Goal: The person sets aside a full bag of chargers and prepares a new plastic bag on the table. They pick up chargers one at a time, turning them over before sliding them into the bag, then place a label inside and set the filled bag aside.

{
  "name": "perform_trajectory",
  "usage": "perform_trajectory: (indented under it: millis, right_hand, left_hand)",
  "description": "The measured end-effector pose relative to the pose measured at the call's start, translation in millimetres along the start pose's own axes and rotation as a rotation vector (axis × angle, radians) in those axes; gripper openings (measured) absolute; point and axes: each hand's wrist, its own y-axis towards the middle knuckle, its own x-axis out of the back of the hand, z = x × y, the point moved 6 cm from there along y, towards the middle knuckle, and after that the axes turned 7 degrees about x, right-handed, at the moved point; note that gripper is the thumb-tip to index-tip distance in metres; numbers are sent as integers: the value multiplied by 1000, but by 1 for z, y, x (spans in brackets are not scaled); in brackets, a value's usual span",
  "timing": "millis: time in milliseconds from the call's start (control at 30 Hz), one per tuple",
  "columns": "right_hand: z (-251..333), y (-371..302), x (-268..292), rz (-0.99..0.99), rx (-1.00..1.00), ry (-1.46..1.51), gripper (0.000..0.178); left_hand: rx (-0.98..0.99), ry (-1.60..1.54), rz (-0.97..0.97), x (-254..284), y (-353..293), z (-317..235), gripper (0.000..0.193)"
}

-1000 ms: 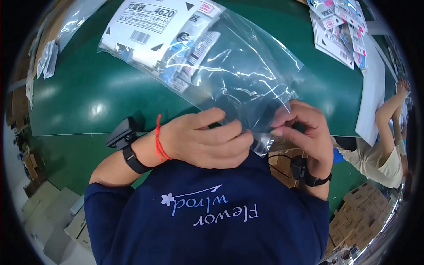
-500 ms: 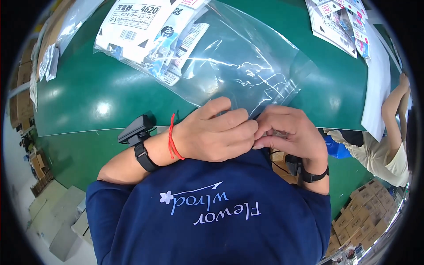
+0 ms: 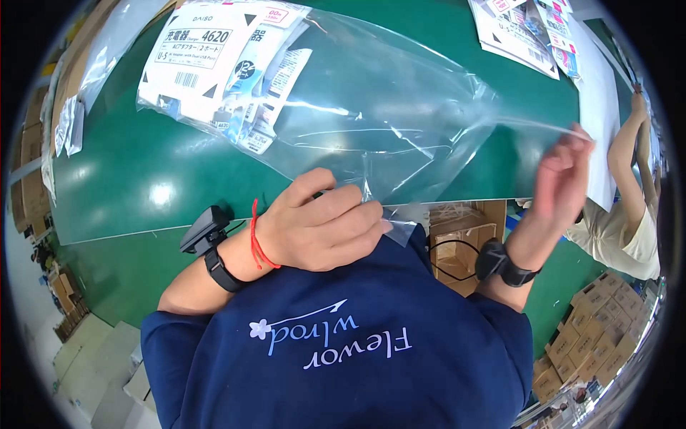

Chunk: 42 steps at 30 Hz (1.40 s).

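Note:
A large clear plastic bag [image 3: 400,86] lies across the green table [image 3: 114,164], its mouth end toward me and to the right. Flat white and blue packages [image 3: 196,68] sit in its far left end. My left hand [image 3: 325,225] is closed on the bag's near edge, and a corner of film sticks out past its fingertips. Off to the right, my right hand [image 3: 557,175] is raised and slightly blurred. Its fingertips pinch a thin clear strip [image 3: 532,124], which stretches taut from the bag's right corner.
More flat packages [image 3: 518,32] lie at the far right on the table, beside a white sheet [image 3: 600,136]. At the right edge another person's arm [image 3: 629,139] shows. Below the table edge stands an open cardboard box [image 3: 468,232]; stacked cartons [image 3: 589,332] are at lower right.
My right hand has left my left hand and swung up to the right, drawing the strip out from the bag. My left hand and the bag have shifted slightly left.

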Motion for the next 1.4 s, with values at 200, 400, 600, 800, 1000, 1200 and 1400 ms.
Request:
perform_trajectory:
  millis: [200,400,600,800,1000,1200,1400]
  right_hand:
    - [102,-29,83,-357,695,-374,26]
    - [58,-102,143,-606,920,-1442,18]
    - [-117,-187,283,-192,-231,-1972,20]
    - [-135,-216,350,-413,-667,-1769,23]
    - [33,-145,230,-809,734,-1779,16]
    - [120,-73,41,-386,1061,-1439,16]
    - [-22,12,-111,462,42,-1205,36]
  left_hand:
    - [31,-30,46,2,-1,0,8]
    - [-8,-76,124,-2,5,-6,12]
    - [9,-85,139,5,12,-7,18]
    - [53,-79,158,19,5,14,26]
    - [128,93,200,48,-14,42,31]
    - [148,281,152,32,-26,49,31]
    - [213,350,114,35,-46,56,27]
